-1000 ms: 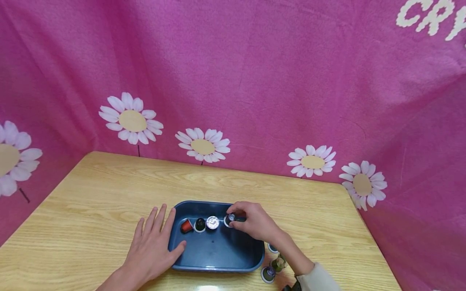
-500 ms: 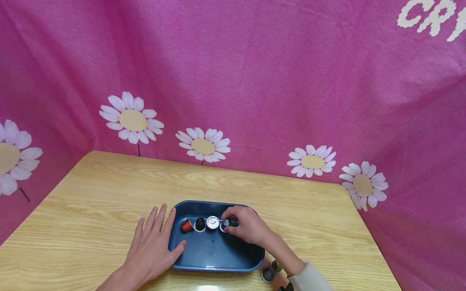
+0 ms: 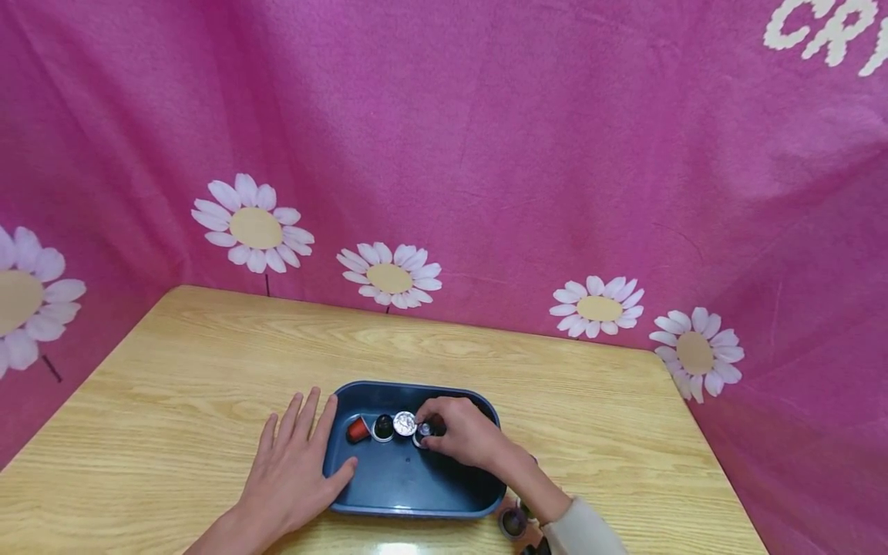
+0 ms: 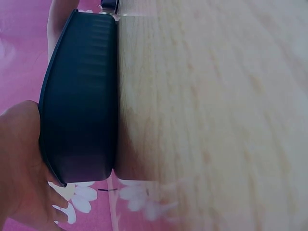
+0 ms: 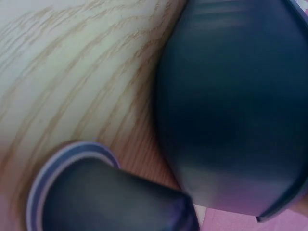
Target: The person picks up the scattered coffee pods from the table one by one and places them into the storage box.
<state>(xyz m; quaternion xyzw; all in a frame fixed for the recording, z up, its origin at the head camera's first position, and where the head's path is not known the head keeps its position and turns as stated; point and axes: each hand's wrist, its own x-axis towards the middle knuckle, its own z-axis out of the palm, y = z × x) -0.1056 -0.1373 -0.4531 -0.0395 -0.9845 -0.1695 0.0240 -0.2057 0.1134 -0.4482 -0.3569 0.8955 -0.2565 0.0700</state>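
A dark blue plastic tub (image 3: 444,493) stands on the table with a row of coffee capsules inside. From the left come a red capsule (image 3: 358,430) on its side, a black capsule (image 3: 383,426) and one with its silver foil lid (image 3: 405,423) facing up. At the right end of this row my right hand (image 3: 465,435) pinches a dark coffee capsule (image 3: 424,433) between thumb and fingers, close beside the silver lid. My left hand (image 3: 294,466) rests with spread, straight fingers on the tub's left rim; the left wrist view shows this hand (image 4: 24,163) against the tub's wall (image 4: 84,106).
Outside the tub's front right corner, a dark capsule (image 3: 513,523) stands on the wooden table (image 3: 229,370), with others partly hidden by the right forearm. It looms large in the right wrist view as a dark capsule (image 5: 106,197). A pink flowered cloth (image 3: 486,154) hangs behind.
My right hand has moved slightly left inside the tub, bringing its capsule up to the silver-lidded one. The left hand has stayed on the rim.
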